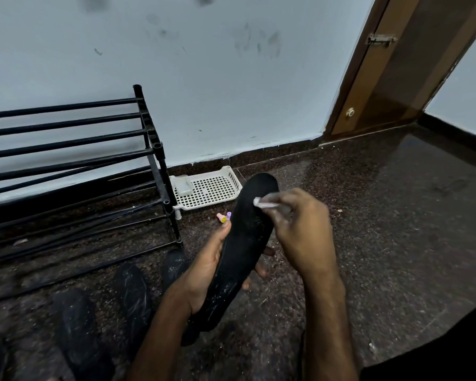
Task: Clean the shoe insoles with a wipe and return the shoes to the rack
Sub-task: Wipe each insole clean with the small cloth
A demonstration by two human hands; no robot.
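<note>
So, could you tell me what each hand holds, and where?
Left hand grips the black insole around its middle; right hand pinches a white wipe by one end.

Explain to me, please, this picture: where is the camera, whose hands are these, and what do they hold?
There is no machine. A person wears one camera on the head, so you look down at their own hands. The left hand holds a black insole from beneath. The right hand pinches a white wipe against its upper part. On the dark stone floor stand a black shoe rack and a white perforated tray with a small clear box in it. Near the tray lie small pink and purple pieces; what they are I cannot tell. Blurred dark shoes lie at lower left.
</note>
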